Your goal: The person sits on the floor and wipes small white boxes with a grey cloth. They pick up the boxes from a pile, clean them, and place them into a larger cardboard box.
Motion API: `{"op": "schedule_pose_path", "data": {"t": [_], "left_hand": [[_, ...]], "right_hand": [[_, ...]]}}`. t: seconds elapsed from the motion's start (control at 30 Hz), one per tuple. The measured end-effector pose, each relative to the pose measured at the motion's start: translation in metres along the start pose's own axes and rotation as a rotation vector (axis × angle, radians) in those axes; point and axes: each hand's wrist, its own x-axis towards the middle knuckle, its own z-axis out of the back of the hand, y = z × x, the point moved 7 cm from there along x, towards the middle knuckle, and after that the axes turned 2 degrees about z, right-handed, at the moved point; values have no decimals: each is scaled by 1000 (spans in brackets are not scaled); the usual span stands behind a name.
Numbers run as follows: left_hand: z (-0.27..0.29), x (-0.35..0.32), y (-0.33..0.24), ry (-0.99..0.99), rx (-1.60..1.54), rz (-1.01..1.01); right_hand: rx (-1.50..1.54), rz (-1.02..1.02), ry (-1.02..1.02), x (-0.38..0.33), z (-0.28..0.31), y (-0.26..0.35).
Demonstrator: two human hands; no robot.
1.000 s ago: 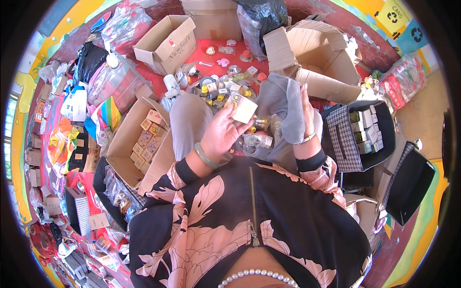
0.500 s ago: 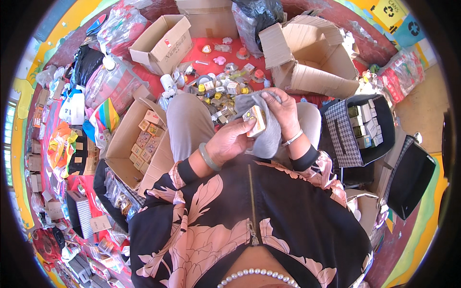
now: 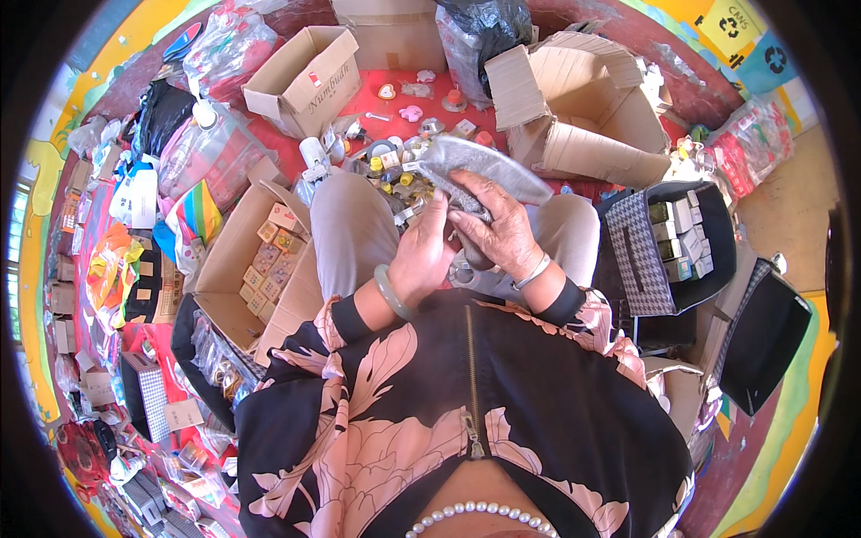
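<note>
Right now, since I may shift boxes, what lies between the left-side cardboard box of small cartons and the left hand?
The person's gray-trousered left leg lies between that cardboard box and the left hand, in the head view.

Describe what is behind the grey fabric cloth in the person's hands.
Past the left edge of the grey fabric cloth, yellow-capped containers and a small white box show. Whatever lies directly behind it, or in its folds between the left hand and right hand, is covered.
</note>
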Motion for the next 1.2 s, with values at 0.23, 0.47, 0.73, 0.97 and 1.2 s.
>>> {"op": "schedule_pose_path", "data": {"t": [0.23,0.47,0.73,0.97,1.2], "left_hand": [[-3,-2,3,-89,227,-28],[24,11,7,-55,-190,195],[19,10,26,-140,-209,279],[10,-4,23,-54,-78,263],[-4,-6,9,157,-216,158]], "right_hand": [[192,-324,-273,-11,7,-34],[1121,-831,-545,-29,21,-77],[384,-304,-168,-12,17,-29],[265,-444,-263,-20,17,-49],[1208,-1006,-554,-42,13,-96]]}}
